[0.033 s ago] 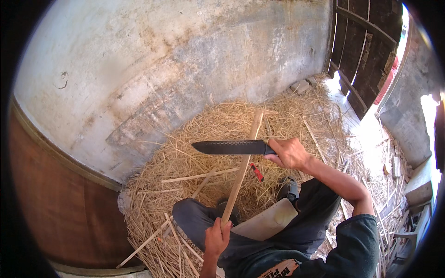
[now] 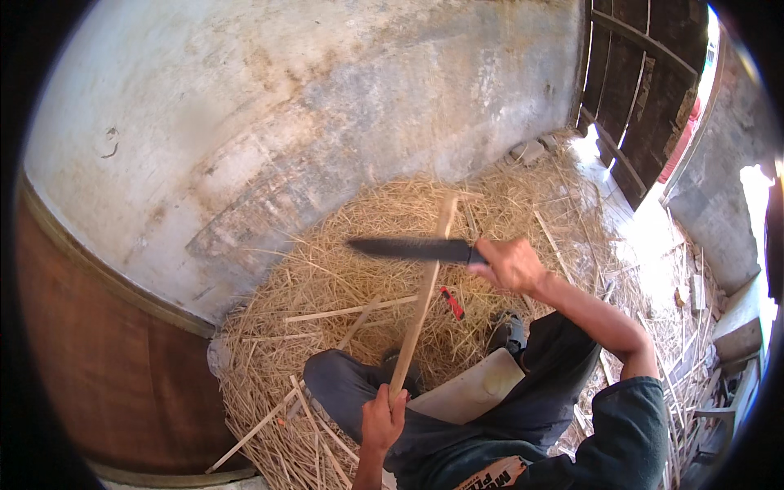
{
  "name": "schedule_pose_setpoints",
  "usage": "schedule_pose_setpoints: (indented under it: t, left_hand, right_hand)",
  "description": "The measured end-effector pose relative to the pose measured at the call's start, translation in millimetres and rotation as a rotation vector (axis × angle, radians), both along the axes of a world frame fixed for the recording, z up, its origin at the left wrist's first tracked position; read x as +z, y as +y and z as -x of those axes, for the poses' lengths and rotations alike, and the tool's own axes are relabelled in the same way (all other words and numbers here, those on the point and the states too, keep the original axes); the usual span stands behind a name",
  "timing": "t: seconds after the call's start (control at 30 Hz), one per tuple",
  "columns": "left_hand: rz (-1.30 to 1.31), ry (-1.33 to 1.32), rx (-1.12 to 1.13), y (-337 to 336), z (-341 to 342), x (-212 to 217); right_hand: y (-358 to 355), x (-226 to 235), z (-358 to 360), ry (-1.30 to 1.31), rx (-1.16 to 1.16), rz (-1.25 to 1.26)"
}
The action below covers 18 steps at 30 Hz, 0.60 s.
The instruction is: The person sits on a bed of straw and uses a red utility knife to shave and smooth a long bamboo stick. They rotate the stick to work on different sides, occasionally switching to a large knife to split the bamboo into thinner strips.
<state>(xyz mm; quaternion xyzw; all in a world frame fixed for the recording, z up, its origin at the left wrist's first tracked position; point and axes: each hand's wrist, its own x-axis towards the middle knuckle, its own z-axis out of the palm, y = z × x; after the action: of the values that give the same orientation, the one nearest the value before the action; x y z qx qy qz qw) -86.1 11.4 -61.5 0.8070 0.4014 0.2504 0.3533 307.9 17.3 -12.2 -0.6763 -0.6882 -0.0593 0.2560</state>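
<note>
My right hand [image 2: 513, 265] is closed round the dark handle of a large knife [image 2: 408, 248]. The knife's black blade points left and lies across a long, pale wooden strip [image 2: 420, 314], nearer its far end; blade and strip look slightly blurred. Whether the edge touches the wood, I cannot tell. My left hand [image 2: 383, 418] grips the strip's near end, by my bent left knee. From there the strip slants up and away over the straw-like shavings [image 2: 384, 220].
A red and black tool [image 2: 452, 303] lies on the shavings beside the strip. Loose thin slats [image 2: 351, 311] are scattered to the left. A pale curved board [image 2: 469, 388] rests between my legs. A stained wall [image 2: 327, 122] rises ahead; a dark plank door [image 2: 641, 90] is at far right.
The knife has shifted slightly away from me along the strip, its tip a little higher and to the right. The strip's far end has moved slightly left. My left hand stays in place.
</note>
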Motion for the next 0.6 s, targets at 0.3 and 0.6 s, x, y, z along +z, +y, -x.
schedule_pose_setpoints:
  t: [0.3, 0.6]
  left_hand:
    - [0.019, 0.074, 0.015, 6, -6, 10]
    - [0.081, 0.166, -0.01, 2, -11, 11]
  right_hand:
    - [14, -17, -29, -0.224, -0.163, 0.005]
    - [12, -22, 21, -0.182, 0.012, 0.031]
